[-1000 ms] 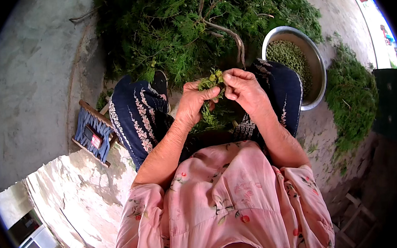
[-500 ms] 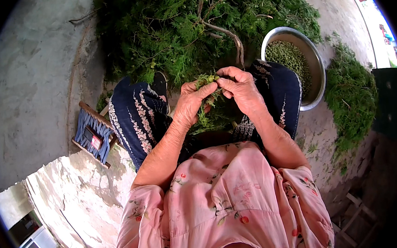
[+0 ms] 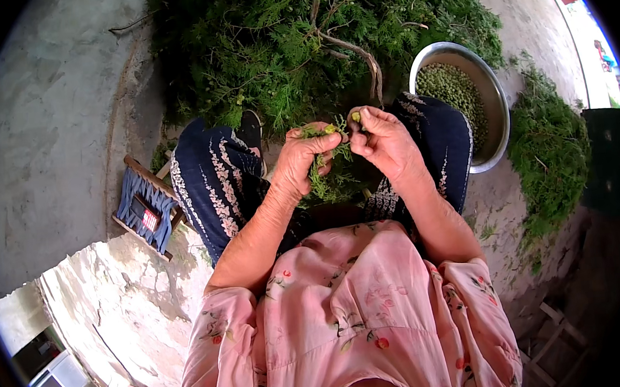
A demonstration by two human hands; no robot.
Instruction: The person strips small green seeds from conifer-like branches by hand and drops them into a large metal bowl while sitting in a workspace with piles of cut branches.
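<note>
My left hand (image 3: 302, 158) is closed round a leafy green conifer sprig (image 3: 327, 181), whose fronds hang down between my knees. A yellowish-green bit shows at its fingertips. Just to the right, my right hand (image 3: 385, 141) pinches a small yellow-green cone (image 3: 356, 117) between thumb and forefinger, apart from the sprig. Beyond both hands lies a big heap of conifer branches (image 3: 265, 60) with a bare brown stem across it. By my right knee stands a metal basin (image 3: 496, 144) holding many small green cones (image 3: 450, 90).
A smaller pile of green sprigs (image 3: 548, 148) lies on the ground right of the basin. At my left stands a low stool (image 3: 146, 208) with a woven blue seat and a small dark device on it. A wooden frame (image 3: 557, 341) is at the lower right.
My right hand has drawn slightly right, away from my left hand, with the small cone between its fingertips. My left hand keeps its hold on the sprig.
</note>
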